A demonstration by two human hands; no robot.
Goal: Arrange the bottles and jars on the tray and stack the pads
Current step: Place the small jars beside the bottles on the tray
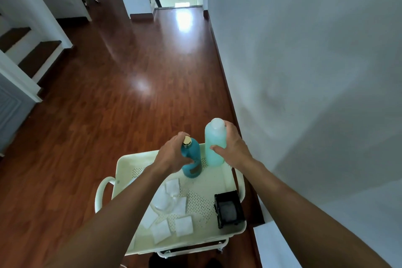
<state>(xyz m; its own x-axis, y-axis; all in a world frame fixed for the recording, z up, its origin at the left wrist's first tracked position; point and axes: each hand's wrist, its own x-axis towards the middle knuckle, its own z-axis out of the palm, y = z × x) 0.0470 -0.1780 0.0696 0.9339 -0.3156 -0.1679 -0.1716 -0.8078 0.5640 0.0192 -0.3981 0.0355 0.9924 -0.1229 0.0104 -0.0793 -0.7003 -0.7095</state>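
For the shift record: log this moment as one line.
left hand: grips dark teal bottle | right hand: grips pale green bottle | both upright at tray far edge | pads: loose, unstacked

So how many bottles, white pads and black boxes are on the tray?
Bottles: 2, the dark teal bottle and the light green bottle
White pads: about 6 visible, some overlapping or under the arm
Black boxes: 1
Total: about 9

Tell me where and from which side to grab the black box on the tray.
Grip the black box across its two long outer walls, from straight above. It sits open-topped in the tray's near right corner, tight against the rim, so a low side approach looks blocked. Both hands hold bottles now.
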